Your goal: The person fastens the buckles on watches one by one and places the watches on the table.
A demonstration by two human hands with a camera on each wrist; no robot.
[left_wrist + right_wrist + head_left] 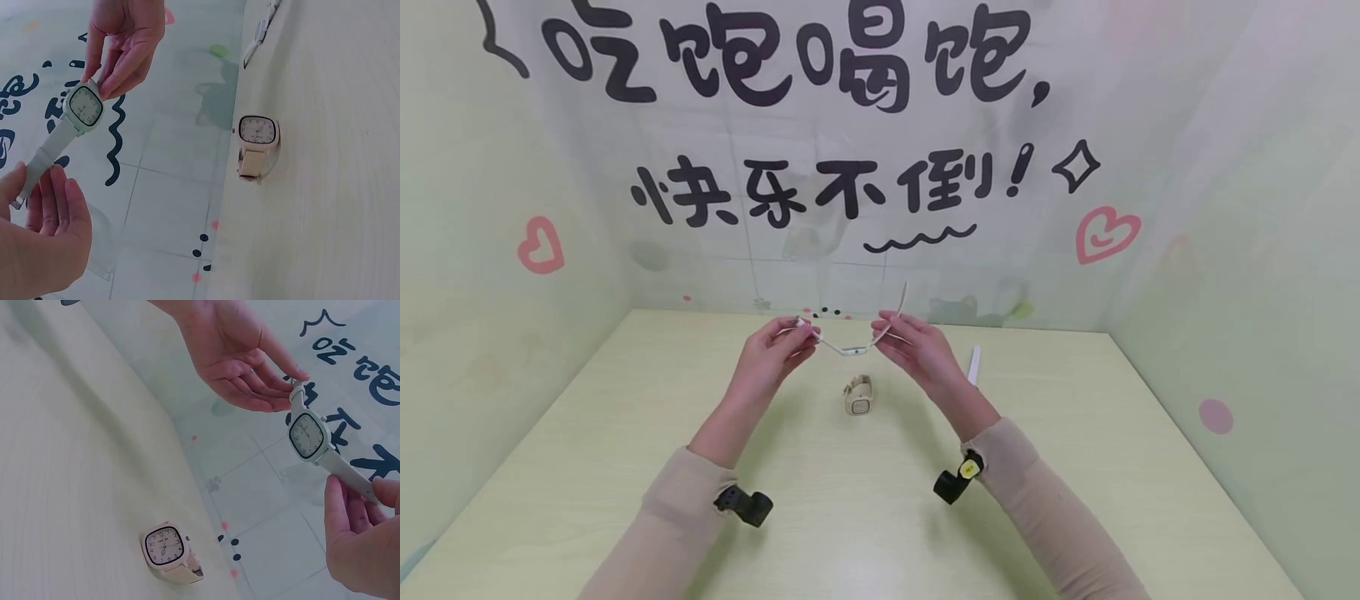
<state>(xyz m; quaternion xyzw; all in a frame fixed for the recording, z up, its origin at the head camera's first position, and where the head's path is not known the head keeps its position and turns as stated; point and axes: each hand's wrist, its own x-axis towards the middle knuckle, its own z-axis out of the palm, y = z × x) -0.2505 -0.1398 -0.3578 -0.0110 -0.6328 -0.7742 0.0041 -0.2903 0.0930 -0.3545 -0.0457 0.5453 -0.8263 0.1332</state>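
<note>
A white wristwatch (853, 352) with a rounded square dial is held up above the table, its strap unfastened and spread between both hands. My left hand (767, 352) pinches the buckle end between thumb and fingers, as the left wrist view shows on the strap (45, 156). With thumb and fingers my right hand (921, 348) grips the other strap half (350, 474), whose tip sticks up past the fingers in the head view. The dial (307, 436) hangs between the hands. Below it on the table stands a beige watch (859, 402), its strap closed in a loop.
Another white watch (261, 31) lies flat on the table to the right, partly behind my right forearm in the head view. The pale wooden table (850, 533) meets printed wall sheets (820, 275) at its back and sides. Small cameras (745, 504) sit on both sleeves.
</note>
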